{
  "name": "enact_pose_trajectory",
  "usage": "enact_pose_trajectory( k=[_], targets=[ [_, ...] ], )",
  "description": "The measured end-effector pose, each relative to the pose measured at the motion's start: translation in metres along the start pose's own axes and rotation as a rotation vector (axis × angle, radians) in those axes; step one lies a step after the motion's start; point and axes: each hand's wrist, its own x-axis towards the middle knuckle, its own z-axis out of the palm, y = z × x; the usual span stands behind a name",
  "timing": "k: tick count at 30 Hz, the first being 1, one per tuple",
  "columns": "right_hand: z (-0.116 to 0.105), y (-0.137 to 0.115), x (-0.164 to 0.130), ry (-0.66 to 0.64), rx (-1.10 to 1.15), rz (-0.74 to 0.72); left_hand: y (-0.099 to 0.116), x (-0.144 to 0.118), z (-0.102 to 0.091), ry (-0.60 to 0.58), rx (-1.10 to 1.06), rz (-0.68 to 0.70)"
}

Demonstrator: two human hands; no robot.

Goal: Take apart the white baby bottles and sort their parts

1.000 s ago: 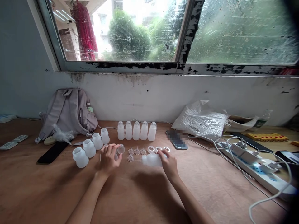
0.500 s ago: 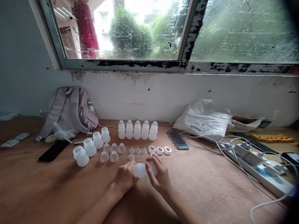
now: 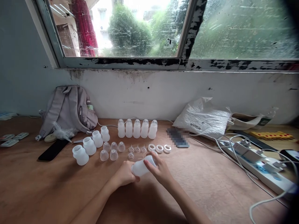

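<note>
Just above the table front, a frosted white baby bottle [image 3: 140, 168] lies tilted between my two hands, its right end higher. My left hand [image 3: 125, 175] is closed on its left end. My right hand [image 3: 161, 169] grips the right end with thumb and fingers. Beyond my hands lie several clear teats [image 3: 137, 149] and several white collar rings [image 3: 159, 149]. Several clear domed caps [image 3: 114, 155] stand to their left. Farther left, several open bottles [image 3: 89, 146] form a slanting row. Several capped bottles [image 3: 136, 129] stand upright at the back.
A grey backpack [image 3: 70, 109] leans on the wall at left, with a black phone [image 3: 53, 151] before it. Another phone [image 3: 181, 140], partly blurred, lies right of the capped bottles. A silver plastic bag [image 3: 203, 116] and a power strip [image 3: 277, 179] with loose cables occupy the right.
The bottle has gone from nearly level to tilted, its right end raised. My right hand has shifted slightly right and up with it, and my left hand has turned a little.
</note>
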Motion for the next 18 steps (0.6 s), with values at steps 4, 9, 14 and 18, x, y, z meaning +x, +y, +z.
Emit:
enact_pose_trajectory(
  k=[4,9,14,18],
  targets=[
    [-0.01,-0.003,-0.001,-0.202,0.139,-0.001,-0.002,0.0,-0.005,0.047,0.061,0.017],
    [-0.009,0.007,0.002,-0.189,0.294,0.256,-0.001,-0.002,-0.005,0.244,0.469,-0.028],
    [-0.007,0.005,0.005,-0.184,0.367,0.192,-0.002,-0.004,-0.002,0.211,0.535,-0.036],
    [-0.006,0.007,0.004,-0.19,0.393,0.335,-0.004,-0.002,0.0,0.212,0.512,-0.062]
  ],
)
